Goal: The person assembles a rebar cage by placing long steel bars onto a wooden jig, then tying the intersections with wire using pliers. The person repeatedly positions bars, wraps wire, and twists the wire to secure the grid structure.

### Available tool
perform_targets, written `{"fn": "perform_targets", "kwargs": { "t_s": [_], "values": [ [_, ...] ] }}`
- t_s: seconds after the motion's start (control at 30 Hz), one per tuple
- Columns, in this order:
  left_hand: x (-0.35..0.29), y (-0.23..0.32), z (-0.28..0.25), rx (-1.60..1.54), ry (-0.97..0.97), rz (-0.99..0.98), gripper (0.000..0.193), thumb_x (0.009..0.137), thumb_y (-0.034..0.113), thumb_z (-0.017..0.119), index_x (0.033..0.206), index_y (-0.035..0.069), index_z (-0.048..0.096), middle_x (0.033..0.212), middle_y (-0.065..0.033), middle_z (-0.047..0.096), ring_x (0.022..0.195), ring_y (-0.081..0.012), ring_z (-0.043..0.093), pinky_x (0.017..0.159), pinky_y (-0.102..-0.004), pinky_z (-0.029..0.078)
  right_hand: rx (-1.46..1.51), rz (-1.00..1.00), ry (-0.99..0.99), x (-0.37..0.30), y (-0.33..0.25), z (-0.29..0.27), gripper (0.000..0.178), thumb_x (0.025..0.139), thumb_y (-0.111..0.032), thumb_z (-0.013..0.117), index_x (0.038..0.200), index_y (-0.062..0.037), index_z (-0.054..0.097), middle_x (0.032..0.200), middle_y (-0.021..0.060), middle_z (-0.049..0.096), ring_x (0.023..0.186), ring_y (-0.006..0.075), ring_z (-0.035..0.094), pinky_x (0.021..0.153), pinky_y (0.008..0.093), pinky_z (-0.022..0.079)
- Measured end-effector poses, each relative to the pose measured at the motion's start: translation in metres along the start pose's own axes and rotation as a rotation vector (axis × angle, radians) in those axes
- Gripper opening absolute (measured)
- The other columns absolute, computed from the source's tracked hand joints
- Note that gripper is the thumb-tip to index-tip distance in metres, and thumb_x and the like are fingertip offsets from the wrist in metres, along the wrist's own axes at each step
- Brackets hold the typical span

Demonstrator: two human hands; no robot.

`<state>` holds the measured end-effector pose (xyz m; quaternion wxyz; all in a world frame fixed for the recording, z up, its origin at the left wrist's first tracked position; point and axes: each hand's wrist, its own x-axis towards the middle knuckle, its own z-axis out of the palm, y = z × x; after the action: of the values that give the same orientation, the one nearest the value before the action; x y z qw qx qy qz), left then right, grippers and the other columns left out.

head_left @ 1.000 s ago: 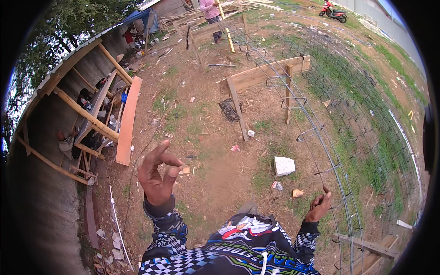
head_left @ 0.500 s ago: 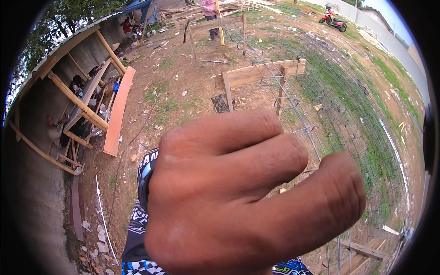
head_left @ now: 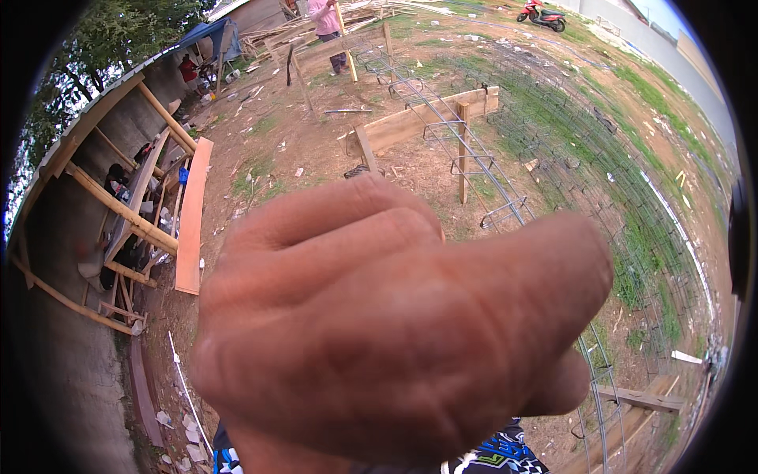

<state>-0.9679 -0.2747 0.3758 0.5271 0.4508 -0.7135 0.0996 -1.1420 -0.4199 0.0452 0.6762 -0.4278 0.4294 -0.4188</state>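
Observation:
My left hand [head_left: 387, 332] fills the middle of the head view, raised very close to the camera. Its back faces me, and the fingers are curled in. The thumb side points to the right. Whatever the fingers may hold is hidden behind the hand. My right hand is out of view. Below the hand, a bit of my blue, black and white patterned clothing [head_left: 509, 452] shows. Just beyond it, a long rebar cage [head_left: 489, 170] with square stirrups runs past upright wooden stakes.
Wooden boards on stakes [head_left: 426, 125] stand ahead. Wire mesh cages [head_left: 584, 158] cover the right side. On the left, a shelter with bamboo posts [head_left: 118, 201] has a reddish plank [head_left: 193, 221] along it. A person in pink [head_left: 325, 20] stands far off, near a red motorbike [head_left: 542, 16].
My left hand has turned and shifted left, with its fingers more tightly curled and more of its back showing. The background has slid left in the view.

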Motion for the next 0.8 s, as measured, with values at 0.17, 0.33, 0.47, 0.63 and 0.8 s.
{"fn": "perform_targets", "kwargs": {
  "t_s": [0.17,0.33,0.47,0.63,0.8],
  "values": [
    [-0.031,-0.024,-0.01,0.004,0.129,-0.146,0.055,0.084,0.023,0.073,0.13,0.0,0.052,0.097,-0.0137,0.068,0.079,-0.0216,0.067,0.072,-0.0317,0.053,-0.062,-0.004,-0.104,0.006,0.024,0.005,0.041,0.104,-0.035,0.039,0.107,-0.0004,0.061,0.056,-0.0058,0.034,0.046,0.0035,0.03,0.041,0.0221,0.022],
    [-0.108,-0.104,0.098,-0.047,-0.011,-0.538,0.061,0.093,0.023,0.064,0.143,0.001,0.037,0.11,-0.0145,0.065,0.094,-0.0243,0.066,0.084,-0.0342,0.052,-0.146,-0.129,-0.346,-0.009,0.003,0.018,0.044,0.105,-0.035,0.039,0.097,0.001,0.063,0.057,-0.0058,0.037,0.049,0.0036,0.032,0.045,0.0227,0.025],
    [-0.184,-0.12,0.144,-0.684,0.16,-1.1,0.048,0.099,0.026,0.055,0.138,0.001,0.045,0.108,-0.0118,0.065,0.088,-0.0188,0.066,0.077,-0.0303,0.053,-0.304,-0.075,-0.655,-0.028,0.002,0.038,0.042,0.104,-0.034,0.042,0.095,0.0011,0.065,0.058,-0.0045,0.039,0.052,0.0053,0.036,0.049,0.0252,0.029],
    [-0.21,-0.12,0.143,-1.022,0.381,-1.281,0.038,0.101,0.026,0.049,0.131,0.003,0.051,0.084,-0.0063,0.063,0.068,-0.0136,0.061,0.064,-0.0278,0.051,-0.295,0.11,-0.799,-0.031,0.011,0.038,0.041,0.103,-0.033,0.043,0.093,-0.0004,0.067,0.056,-0.004,0.039,0.052,0.0058,0.037,0.049,0.0258,0.031],
    [-0.221,-0.125,0.127,-1.122,0.645,-1.258,0.038,0.1,0.022,0.05,0.134,0.004,0.047,0.09,-0.0084,0.065,0.075,-0.017,0.064,0.069,-0.0314,0.053,-0.374,0.115,-0.823,-0.031,0.011,0.035,0.043,0.102,-0.032,0.044,0.09,0.0002,0.068,0.056,-0.0042,0.041,0.052,0.0059,0.038,0.05,0.0258,0.032]
  ]
}}
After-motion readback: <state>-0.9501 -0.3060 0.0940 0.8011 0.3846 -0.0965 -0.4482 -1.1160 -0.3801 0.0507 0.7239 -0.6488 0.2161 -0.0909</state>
